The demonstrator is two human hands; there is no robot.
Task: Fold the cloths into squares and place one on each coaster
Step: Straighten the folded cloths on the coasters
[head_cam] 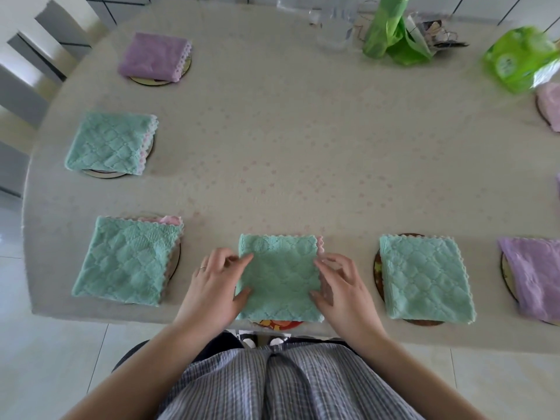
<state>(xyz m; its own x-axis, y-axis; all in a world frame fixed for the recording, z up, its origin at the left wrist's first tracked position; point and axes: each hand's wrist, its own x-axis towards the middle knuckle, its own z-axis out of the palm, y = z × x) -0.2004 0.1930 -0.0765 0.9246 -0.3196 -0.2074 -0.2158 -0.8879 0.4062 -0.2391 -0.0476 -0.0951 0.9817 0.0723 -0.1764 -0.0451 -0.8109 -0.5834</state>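
A folded green cloth (280, 277) lies square at the table's near edge, on a red and yellow coaster (280, 324) that peeks out beneath it. My left hand (216, 283) touches the cloth's left edge with relaxed fingers. My right hand (341, 286) touches its right edge the same way. More folded cloths sit on round coasters: a green cloth (125, 262) at near left, a green cloth (424, 278) on a dark coaster (377, 274) at near right, a green cloth (110, 144) at mid left, a purple cloth (153, 56) at far left, a purple cloth (533, 277) at the right edge.
The table (303, 147) wears a beige flowered cover. At the back stand a clear glass jug (336, 22), a green plastic bag roll (388, 28) and a green packet (519, 59). A pink cloth (550, 107) lies at the far right. White chair backs (36, 50) stand left.
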